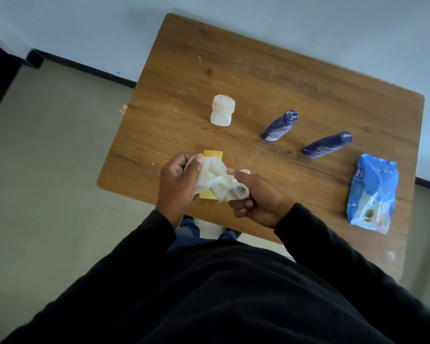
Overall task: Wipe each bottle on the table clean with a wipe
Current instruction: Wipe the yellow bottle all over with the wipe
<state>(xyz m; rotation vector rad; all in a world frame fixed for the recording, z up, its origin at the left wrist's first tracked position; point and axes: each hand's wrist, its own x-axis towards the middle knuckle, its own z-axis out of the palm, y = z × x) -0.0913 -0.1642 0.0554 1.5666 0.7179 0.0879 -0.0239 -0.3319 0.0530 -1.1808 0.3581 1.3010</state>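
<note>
We see the left hand (pixel 178 181) and the right hand (pixel 257 198) meeting over the near edge of the table (pixel 320 78), both curled onto one crumpled white wipe (pixel 217 181): the left thumb pins its upper corner, the right fingers bunch its lower folds. Beneath the wipe lies a yellow item (pixel 212 155), largely covered; we cannot tell whether the left hand also holds it or what it is. Beyond the hands stands a squat white bottle (pixel 222 114), upright, well apart from them. To its right stand two dark blue bottles, the nearer blue bottle (pixel 279 126) and the farther blue bottle (pixel 327 144), close together. A blue wipe packet (pixel 372 192) lies flat by the right edge. We judge the wipe limp and probably damp, best gathered into a pad. The bottles look light, smooth plastic and likely to tip; we would grasp each around its mid-body while wiping.
</note>
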